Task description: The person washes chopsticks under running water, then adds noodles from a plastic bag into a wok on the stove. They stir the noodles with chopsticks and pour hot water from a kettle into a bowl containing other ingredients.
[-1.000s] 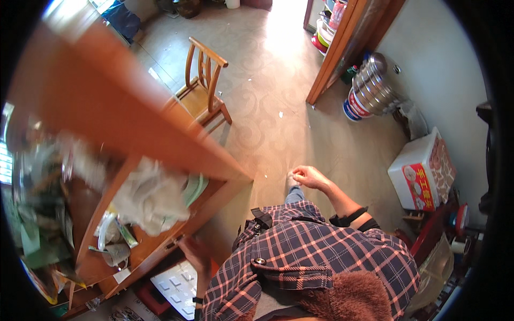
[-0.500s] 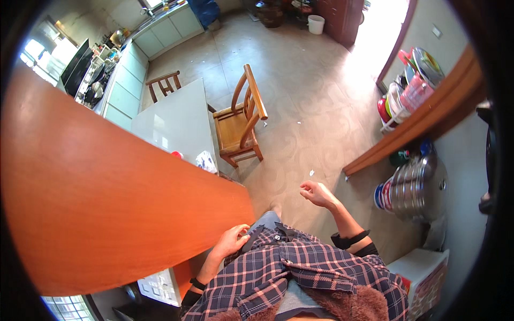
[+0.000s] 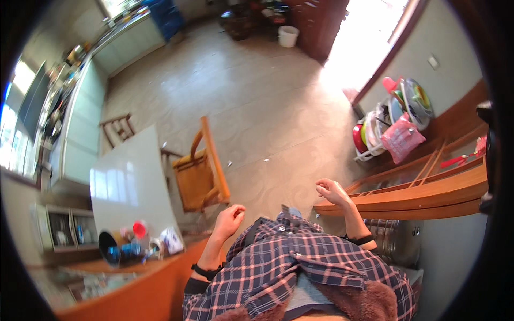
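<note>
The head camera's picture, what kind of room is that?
Probably a home kitchen where people eat too: there are pale counter cabinets, a light-topped table and a wooden chair.

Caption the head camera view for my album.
Left hand and right hand held apart, a wooden chair and pale table ahead.

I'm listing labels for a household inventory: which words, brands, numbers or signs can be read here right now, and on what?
No text can be read in this view.
Pink packet at the right: any print is too small and blurred.
White-and-blue packet by the table: any print is too blurred.
Red decoration: no lettering discernible.
</note>
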`<state>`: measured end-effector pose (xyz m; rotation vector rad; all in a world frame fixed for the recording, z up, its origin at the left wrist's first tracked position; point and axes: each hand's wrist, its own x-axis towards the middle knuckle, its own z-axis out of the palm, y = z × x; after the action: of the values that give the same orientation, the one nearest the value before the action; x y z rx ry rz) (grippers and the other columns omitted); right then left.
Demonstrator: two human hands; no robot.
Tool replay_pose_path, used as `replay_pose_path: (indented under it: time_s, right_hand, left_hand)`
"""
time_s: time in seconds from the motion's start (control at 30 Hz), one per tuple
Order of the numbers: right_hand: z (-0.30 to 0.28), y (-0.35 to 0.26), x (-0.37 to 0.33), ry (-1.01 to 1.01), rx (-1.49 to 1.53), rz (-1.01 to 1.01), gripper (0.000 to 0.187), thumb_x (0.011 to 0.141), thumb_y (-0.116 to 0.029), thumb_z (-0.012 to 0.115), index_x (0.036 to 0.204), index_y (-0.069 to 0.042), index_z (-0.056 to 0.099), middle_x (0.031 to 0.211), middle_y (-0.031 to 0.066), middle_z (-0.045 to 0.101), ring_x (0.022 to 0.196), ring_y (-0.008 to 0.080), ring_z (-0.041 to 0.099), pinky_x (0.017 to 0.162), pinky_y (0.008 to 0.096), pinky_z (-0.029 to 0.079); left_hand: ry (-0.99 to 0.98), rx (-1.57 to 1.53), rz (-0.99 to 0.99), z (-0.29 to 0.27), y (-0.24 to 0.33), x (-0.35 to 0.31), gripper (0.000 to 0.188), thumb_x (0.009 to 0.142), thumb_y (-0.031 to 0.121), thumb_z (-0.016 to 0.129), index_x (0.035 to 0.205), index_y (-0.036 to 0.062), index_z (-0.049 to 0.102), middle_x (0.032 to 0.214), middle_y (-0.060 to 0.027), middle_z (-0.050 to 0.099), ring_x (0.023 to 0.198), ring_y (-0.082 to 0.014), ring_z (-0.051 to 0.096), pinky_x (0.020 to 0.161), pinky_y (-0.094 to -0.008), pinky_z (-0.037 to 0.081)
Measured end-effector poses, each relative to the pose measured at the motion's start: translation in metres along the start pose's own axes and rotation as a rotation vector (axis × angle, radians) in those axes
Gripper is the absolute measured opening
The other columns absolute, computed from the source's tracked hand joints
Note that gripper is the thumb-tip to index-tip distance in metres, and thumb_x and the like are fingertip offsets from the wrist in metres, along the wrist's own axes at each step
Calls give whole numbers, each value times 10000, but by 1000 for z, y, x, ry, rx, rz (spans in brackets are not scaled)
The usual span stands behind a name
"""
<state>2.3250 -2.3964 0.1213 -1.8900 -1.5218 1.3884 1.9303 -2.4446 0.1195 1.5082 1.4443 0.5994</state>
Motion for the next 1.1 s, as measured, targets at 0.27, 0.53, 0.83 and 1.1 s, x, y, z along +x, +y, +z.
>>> replay_pose_path:
  time_s: [0.27,0.53,0.83,1.1]
  right_hand:
    - [-94,36,175,-14,174,120,357,867,-279,593,1081,6,605,881,77,652,706,137,628,632,280,502]
    - [-156,-63,393,-57,-165,-29,387,800,-330,577,1059,-47,626,966,168,666,932,310,629,798,410,493]
    - [-70,-207,593,-442,-238,-381,392,777,-307,577,1042,-22,621,973,196,652,921,358,611,783,419,486]
    - [-68,-299,744,-418,-244,-266,438,837,-317,584,1155,-15,574,1057,204,642,987,316,613,830,401,484]
  left_hand:
    - [-60,10,-78,13,-3,174,110,844,132,603,853,32,649,687,-94,646,625,-149,624,595,-273,489]
    - [120,-151,-373,-19,-8,318,119,866,51,548,933,3,634,725,-77,653,648,-127,615,608,-257,495]
    - [69,90,-350,-110,-49,457,298,825,90,626,1114,37,573,902,-113,636,748,-182,621,657,-294,497]
    - [79,279,-267,-246,-87,624,361,812,238,632,1121,62,574,977,-148,641,859,-312,627,742,-393,492]
